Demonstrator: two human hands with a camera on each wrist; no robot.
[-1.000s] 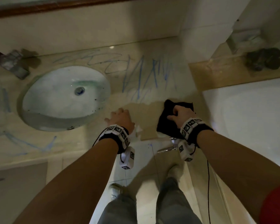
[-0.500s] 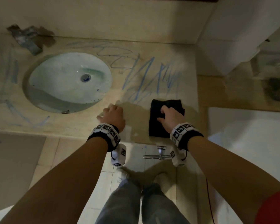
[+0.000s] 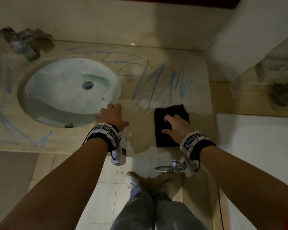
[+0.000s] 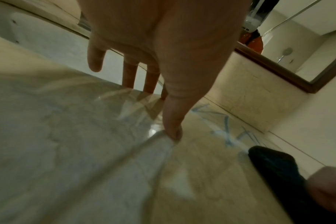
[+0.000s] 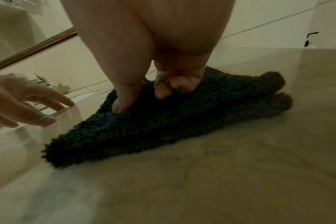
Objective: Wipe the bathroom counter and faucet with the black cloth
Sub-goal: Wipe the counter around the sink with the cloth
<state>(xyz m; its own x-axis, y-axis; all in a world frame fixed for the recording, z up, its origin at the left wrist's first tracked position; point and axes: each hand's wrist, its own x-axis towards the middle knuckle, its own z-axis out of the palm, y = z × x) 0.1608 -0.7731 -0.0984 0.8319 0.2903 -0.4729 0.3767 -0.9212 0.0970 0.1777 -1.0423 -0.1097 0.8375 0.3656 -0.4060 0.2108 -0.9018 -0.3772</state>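
Note:
A folded black cloth (image 3: 165, 136) (image 5: 163, 128) lies on the beige counter (image 3: 73, 143) near its front edge, just below blue scribbles (image 3: 156, 85). My right hand (image 3: 175, 127) (image 5: 144, 97) sits on top of it, thumb and curled fingers dug into the pile. My left hand (image 3: 111, 115) (image 4: 163, 94) rests on the bare counter beside the sink (image 3: 40, 90) rim, its fingers straight. The faucet (image 3: 20, 42) stands at the back left, away from both hands. The cloth (image 4: 278, 174) also shows low on the right in the left wrist view.
More blue marks run along the counter's left side (image 3: 23, 135). A damp-looking patch (image 3: 140, 130) lies between my hands. A white tub (image 3: 256, 155) is to the right, with a wooden ledge (image 3: 231, 100) carrying a dark clump (image 3: 283, 93). A metal ring (image 3: 166, 168) hangs below the counter front.
My left hand has slid left until its fingers reach the sink rim. The cloth, bunched a second ago, now lies flatter under my right hand near the blue marks.

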